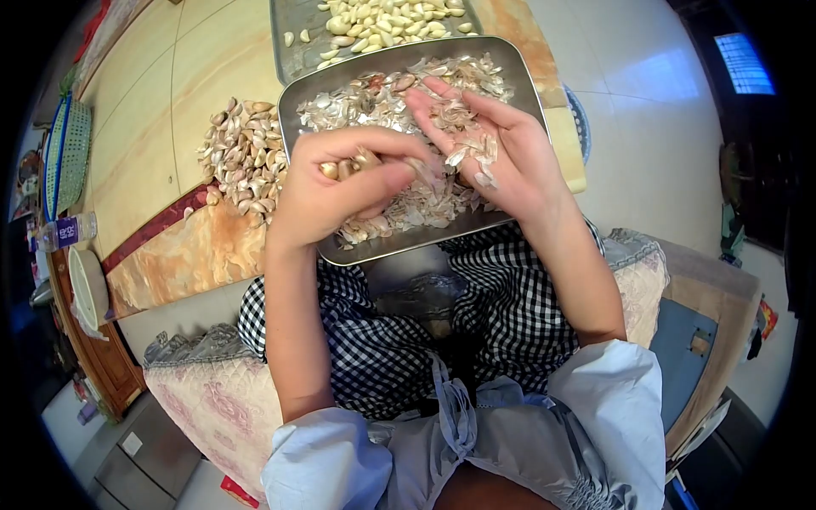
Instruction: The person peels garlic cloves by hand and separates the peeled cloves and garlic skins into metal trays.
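My left hand curled around a few garlic cloves above the metal tray of skins, while my right hand lay spread, palm up, loose peelings on it. Unpeeled cloves crowded the tray's left edge; farther left, bare counter gave room. Peeled cloves filled a grey pan beyond its far edge.

One head-worn view looks steeply down on the nearby tray.
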`<act>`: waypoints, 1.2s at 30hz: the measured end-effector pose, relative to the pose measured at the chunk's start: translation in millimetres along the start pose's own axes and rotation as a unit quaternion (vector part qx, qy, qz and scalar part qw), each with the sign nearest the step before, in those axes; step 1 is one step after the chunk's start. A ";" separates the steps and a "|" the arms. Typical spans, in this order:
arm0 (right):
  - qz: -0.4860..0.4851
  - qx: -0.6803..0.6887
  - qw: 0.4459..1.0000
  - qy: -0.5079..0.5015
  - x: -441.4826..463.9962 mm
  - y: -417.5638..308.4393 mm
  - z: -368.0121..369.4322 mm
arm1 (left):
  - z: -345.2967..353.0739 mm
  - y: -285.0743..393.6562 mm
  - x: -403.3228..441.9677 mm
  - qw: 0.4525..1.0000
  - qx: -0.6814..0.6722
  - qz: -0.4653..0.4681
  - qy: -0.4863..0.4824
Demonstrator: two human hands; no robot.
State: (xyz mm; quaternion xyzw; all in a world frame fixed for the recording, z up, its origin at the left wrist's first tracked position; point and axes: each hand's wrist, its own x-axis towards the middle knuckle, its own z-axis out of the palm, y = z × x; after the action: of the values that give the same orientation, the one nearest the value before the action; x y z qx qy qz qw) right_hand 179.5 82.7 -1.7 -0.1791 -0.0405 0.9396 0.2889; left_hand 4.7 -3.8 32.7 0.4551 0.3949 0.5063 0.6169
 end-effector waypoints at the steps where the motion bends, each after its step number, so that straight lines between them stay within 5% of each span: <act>1: 0.001 0.001 1.000 0.000 -0.2 1.5 3.6 | -0.1 -1.8 0.7 1.000 0.000 -0.001 0.001; 6: -0.034 -0.020 0.999 -0.021 -3.3 6.1 21.4 | -6.1 -15.6 11.4 0.933 -0.355 0.055 -0.004; 16: -0.061 -0.184 0.981 -0.022 -2.8 8.1 22.8 | -6.3 -23.0 13.5 0.907 -0.418 0.041 -0.020; 22: 0.020 0.064 0.990 -0.127 -1.8 4.1 17.6 | -9.8 -17.4 9.8 0.912 -0.409 0.020 0.027; 24: 0.028 0.082 0.989 -0.121 -2.4 4.1 18.9 | -31.7 -12.8 5.2 0.953 -0.297 0.031 0.052; 25: 0.032 0.097 0.986 -0.132 -2.9 4.6 18.5 | -42.2 -11.8 2.1 0.973 0.052 0.051 0.218; 26: 0.036 0.111 0.983 -0.143 -3.4 4.8 18.6 | -52.7 -11.7 -0.9 0.847 0.392 0.064 0.353; 27: 0.034 0.109 0.983 -0.143 -3.8 4.9 19.1 | -65.3 -14.4 -5.4 0.848 0.390 0.067 0.352; 29: 0.031 0.110 0.985 -0.133 -3.8 6.5 20.2 | -87.0 -26.6 -14.4 0.628 0.686 -0.015 0.368; 32: 0.032 0.118 0.984 -0.128 -5.5 7.6 21.1 | -92.4 -43.2 -15.4 0.550 0.751 0.015 0.365; 36: 0.025 0.112 0.987 -0.112 -2.1 10.5 22.4 | -81.0 -43.8 -9.2 0.555 0.746 -0.010 0.369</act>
State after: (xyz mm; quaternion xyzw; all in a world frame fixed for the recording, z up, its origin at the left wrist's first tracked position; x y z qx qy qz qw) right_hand 167.4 73.4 18.0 -0.0398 0.0377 0.9593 0.2770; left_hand -62.1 -3.0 -31.4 0.5212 0.8291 0.1482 -0.1380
